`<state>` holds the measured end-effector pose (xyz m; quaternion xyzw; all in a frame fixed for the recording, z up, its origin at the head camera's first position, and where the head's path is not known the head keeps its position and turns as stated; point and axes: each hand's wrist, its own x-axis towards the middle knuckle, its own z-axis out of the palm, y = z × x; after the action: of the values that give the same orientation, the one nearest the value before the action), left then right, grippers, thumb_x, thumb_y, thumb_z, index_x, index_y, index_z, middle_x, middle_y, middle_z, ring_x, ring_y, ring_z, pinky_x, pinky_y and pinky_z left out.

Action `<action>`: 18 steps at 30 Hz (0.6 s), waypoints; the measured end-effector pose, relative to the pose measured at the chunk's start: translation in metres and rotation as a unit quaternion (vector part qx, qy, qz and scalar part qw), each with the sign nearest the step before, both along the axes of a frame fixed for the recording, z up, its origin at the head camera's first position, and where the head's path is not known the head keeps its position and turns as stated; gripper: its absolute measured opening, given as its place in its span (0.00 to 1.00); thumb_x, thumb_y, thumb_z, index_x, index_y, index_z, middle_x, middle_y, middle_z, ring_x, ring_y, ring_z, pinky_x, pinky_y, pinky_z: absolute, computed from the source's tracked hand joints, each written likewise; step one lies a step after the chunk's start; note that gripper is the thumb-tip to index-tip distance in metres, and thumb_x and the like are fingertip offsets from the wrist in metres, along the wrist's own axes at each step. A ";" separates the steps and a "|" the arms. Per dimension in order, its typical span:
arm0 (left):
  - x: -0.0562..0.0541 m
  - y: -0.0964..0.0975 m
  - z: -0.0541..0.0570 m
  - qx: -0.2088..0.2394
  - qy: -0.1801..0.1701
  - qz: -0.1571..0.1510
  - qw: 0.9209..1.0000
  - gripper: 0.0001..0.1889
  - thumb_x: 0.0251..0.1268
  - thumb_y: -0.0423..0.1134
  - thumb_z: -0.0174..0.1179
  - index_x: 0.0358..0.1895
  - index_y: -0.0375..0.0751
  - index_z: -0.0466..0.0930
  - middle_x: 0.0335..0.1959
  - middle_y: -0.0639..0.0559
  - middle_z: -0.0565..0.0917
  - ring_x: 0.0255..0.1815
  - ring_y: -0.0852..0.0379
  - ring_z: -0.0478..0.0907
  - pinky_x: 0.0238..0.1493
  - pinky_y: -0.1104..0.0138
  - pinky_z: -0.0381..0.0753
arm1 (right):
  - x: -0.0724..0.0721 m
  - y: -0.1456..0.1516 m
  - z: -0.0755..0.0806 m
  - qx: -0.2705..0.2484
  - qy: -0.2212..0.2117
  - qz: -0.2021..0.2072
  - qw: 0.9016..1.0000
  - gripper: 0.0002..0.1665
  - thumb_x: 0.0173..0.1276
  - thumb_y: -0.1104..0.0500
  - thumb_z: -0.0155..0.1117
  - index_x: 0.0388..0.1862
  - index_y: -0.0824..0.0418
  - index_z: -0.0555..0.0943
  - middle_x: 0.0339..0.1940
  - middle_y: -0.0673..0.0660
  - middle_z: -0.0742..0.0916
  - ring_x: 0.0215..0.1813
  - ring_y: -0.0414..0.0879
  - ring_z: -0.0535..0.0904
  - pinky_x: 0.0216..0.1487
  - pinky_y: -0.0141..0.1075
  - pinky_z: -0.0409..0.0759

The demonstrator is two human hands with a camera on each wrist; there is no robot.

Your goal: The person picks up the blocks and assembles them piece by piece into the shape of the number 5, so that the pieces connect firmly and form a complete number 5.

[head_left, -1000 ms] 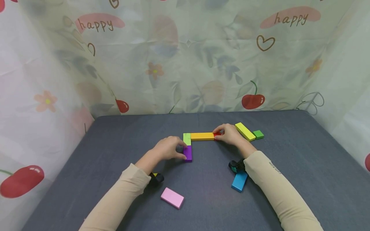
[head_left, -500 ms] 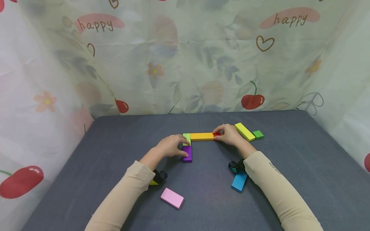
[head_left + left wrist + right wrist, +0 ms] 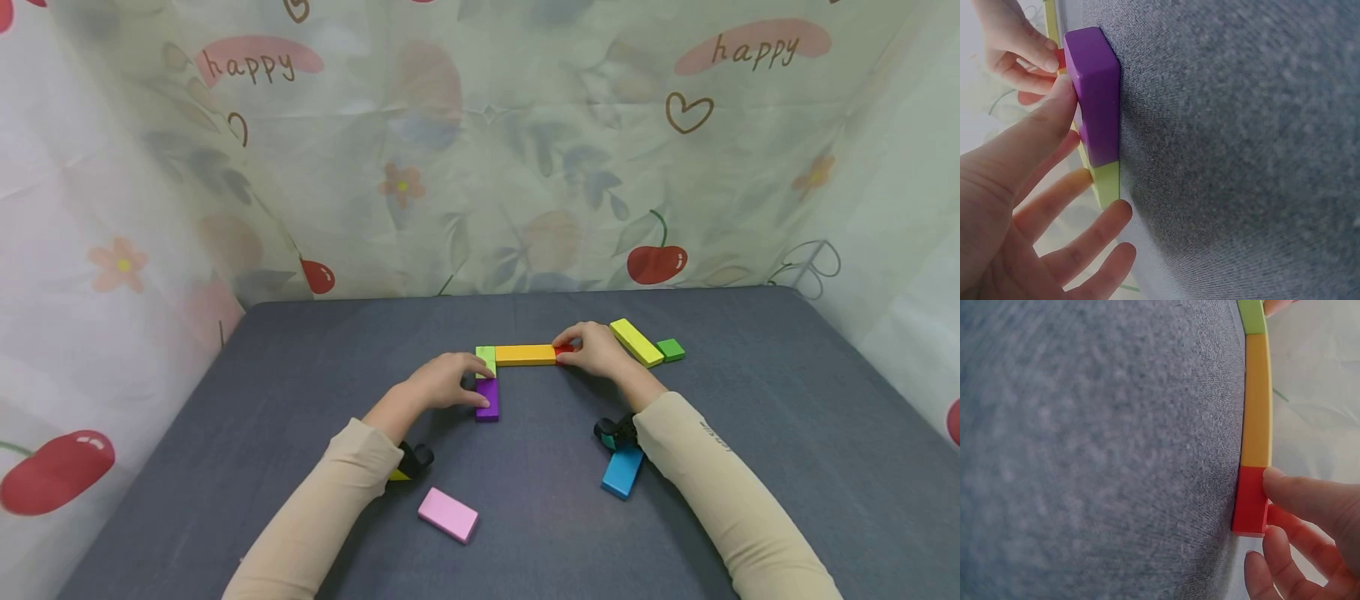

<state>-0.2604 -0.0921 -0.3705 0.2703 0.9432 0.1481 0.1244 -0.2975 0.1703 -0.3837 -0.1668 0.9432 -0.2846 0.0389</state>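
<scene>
The left hand (image 3: 442, 381) reaches over a purple block (image 3: 1099, 94) and a light green block (image 3: 1107, 181), which lie end to end. Its thumb rests on the purple block, and its other fingers are spread loosely by the light green one. The right hand (image 3: 597, 348) holds a red block (image 3: 1251, 500) between thumb and fingers. That red block meets the end of an orange block (image 3: 525, 356), whose other end joins the light green block. Together these pieces form a corner on the dark cloth.
A yellow block (image 3: 636, 342) and a green block (image 3: 671, 349) lie right of the right hand. Nearer are a pink block (image 3: 448, 515) and a blue block (image 3: 622, 472), the latter partly under the right wrist camera. Printed curtains (image 3: 487, 208) enclose the table (image 3: 540, 517).
The left hand has shifted slightly away from the body, its fingers going from the purple block to over the light green block. The right hand stays at the red block.
</scene>
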 end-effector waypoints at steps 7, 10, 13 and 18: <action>0.001 0.001 0.000 0.003 -0.006 -0.006 1.000 0.23 0.57 0.46 0.65 0.57 0.48 0.78 0.64 0.46 0.74 0.68 0.48 0.66 0.70 0.54 0.64 | -0.001 -0.001 0.001 0.001 -0.004 -0.001 1.000 0.15 0.60 0.60 0.67 0.46 0.63 0.84 0.45 0.63 0.85 0.34 0.48 0.72 0.34 0.29 0.71; 0.001 0.001 0.000 -0.004 -0.007 -0.014 1.000 0.22 0.58 0.45 0.64 0.58 0.50 0.77 0.65 0.46 0.72 0.68 0.48 0.66 0.70 0.54 0.63 | -0.001 -0.001 0.002 0.003 -0.002 0.001 1.000 0.15 0.60 0.60 0.67 0.46 0.63 0.84 0.45 0.63 0.85 0.34 0.48 0.73 0.34 0.29 0.72; 0.002 0.001 0.000 -0.015 -0.008 -0.017 1.000 0.22 0.60 0.46 0.62 0.59 0.52 0.77 0.66 0.46 0.71 0.69 0.47 0.65 0.70 0.53 0.63 | 0.000 0.001 0.003 0.000 -0.006 0.000 1.000 0.15 0.60 0.60 0.66 0.46 0.63 0.84 0.46 0.63 0.85 0.35 0.48 0.74 0.35 0.30 0.75; 0.002 0.000 0.001 -0.028 -0.006 -0.017 0.999 0.21 0.60 0.46 0.62 0.59 0.53 0.77 0.67 0.46 0.70 0.69 0.46 0.64 0.69 0.52 0.63 | 0.001 0.006 0.010 -0.012 -0.013 -0.003 1.000 0.17 0.62 0.60 0.65 0.49 0.64 0.82 0.50 0.64 0.84 0.38 0.51 0.79 0.37 0.36 0.81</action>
<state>-0.2581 -0.0919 -0.3700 0.2821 0.9414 0.1208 0.1398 -0.2963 0.1767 -0.3738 -0.1608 0.9395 -0.2984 0.0484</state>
